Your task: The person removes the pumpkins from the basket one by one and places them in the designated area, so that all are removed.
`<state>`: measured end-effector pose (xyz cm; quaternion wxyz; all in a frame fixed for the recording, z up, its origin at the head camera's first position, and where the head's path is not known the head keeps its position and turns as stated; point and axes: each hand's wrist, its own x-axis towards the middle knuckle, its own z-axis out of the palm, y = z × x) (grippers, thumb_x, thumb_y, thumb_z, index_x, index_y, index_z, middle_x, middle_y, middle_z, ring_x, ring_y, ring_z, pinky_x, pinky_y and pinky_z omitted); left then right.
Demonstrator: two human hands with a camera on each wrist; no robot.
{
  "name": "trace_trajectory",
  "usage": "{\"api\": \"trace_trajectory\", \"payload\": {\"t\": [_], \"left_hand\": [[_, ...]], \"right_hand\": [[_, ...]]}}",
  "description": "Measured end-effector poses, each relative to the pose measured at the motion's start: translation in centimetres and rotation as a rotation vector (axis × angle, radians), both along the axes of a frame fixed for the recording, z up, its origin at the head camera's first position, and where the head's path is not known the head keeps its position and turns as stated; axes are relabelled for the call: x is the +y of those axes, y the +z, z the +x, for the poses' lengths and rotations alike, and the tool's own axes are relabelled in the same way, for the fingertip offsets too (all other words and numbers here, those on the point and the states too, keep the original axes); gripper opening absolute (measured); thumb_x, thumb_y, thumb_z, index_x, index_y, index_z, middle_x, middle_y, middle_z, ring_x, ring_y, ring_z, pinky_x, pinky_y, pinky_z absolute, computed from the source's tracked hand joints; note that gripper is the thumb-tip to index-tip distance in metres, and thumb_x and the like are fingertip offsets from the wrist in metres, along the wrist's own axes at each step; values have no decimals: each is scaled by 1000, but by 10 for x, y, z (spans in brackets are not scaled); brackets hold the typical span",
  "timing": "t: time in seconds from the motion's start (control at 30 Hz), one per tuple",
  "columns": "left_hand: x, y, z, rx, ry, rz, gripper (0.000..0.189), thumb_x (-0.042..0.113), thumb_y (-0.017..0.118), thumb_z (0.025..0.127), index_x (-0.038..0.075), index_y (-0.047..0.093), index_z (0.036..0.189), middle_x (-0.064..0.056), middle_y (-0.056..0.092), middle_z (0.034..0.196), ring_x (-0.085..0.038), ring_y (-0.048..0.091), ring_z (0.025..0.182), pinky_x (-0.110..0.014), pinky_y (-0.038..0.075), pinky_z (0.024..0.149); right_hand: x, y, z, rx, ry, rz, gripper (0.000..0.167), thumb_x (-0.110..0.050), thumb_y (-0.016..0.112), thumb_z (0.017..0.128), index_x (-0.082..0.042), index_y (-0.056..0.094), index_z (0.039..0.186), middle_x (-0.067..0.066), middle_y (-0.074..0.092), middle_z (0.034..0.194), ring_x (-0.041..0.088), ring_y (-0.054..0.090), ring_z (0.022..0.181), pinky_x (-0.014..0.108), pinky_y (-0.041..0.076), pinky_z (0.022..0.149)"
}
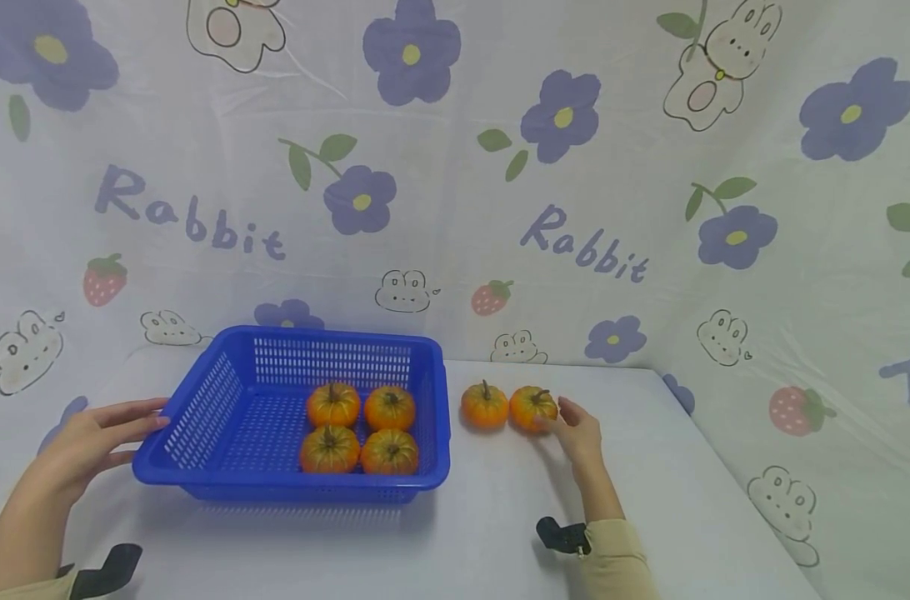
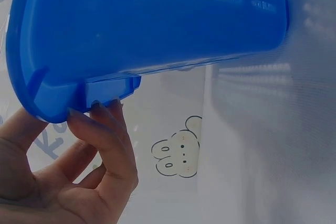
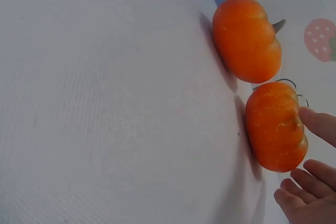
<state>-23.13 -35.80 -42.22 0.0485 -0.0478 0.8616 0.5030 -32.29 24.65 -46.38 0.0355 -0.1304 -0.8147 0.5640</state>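
A blue plastic basket with slotted walls stands on the white table. My left hand grips its left rim, and in the left wrist view fingertips curl under that rim. Inside the basket, toward its right, sit several small orange pumpkins with stems. Right of the basket, two more lie side by side: a left pumpkin and a right pumpkin. My right hand is at the right pumpkin's side, thumb overlapping it in the right wrist view and the other fingers loosely spread beside it.
A white cloth printed with rabbits, flowers and strawberries hangs behind the table and along its right side. The table surface runs in front of the basket and off to the right. Black wrist mounts sit at the sleeve cuffs.
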Motion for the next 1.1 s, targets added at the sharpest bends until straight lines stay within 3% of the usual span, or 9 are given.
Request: {"api": "trace_trajectory", "payload": {"t": [0.13,0.27,0.5,0.6,0.83,1.1], "left_hand": [[0,0,0,2,2,-9,75,44,62,94,-7,39,144,24,62,107,15,56,84,-43,58,89],[2,2,1,11,-6,1,73,42,62,94,-8,40,144,32,58,101,16,56,85,-37,59,85],[3,4,1,-1,9,-27,76,45,62,94,-7,39,144,14,66,114,16,55,84,-44,58,89],[3,3,0,-2,11,-28,77,46,62,93,-6,39,145,13,66,115,16,55,84,-45,57,90],[1,3,-1,-11,7,-12,76,45,62,93,-5,39,145,25,61,106,16,55,84,-42,58,89],[0,1,-1,-7,-5,-1,74,44,62,94,-5,40,144,29,59,104,16,55,85,-39,59,87]], "right_hand": [[-1,3,-1,15,-8,14,67,-19,68,91,-1,37,148,21,34,155,36,29,146,47,28,121],[-5,10,0,40,-6,28,70,-22,68,91,-1,35,149,22,32,156,39,29,146,49,28,120],[-17,30,4,68,8,8,73,-25,69,91,-5,33,151,18,30,158,36,29,147,45,28,121],[-23,36,4,66,14,-23,71,-26,68,91,-8,35,151,15,32,158,33,30,147,46,28,121],[-40,52,5,89,60,-80,72,-31,71,89,-13,37,150,11,36,157,30,33,146,45,29,121],[-62,66,8,106,104,-86,70,-31,72,88,-14,41,148,9,40,155,28,36,145,42,32,120]]}}
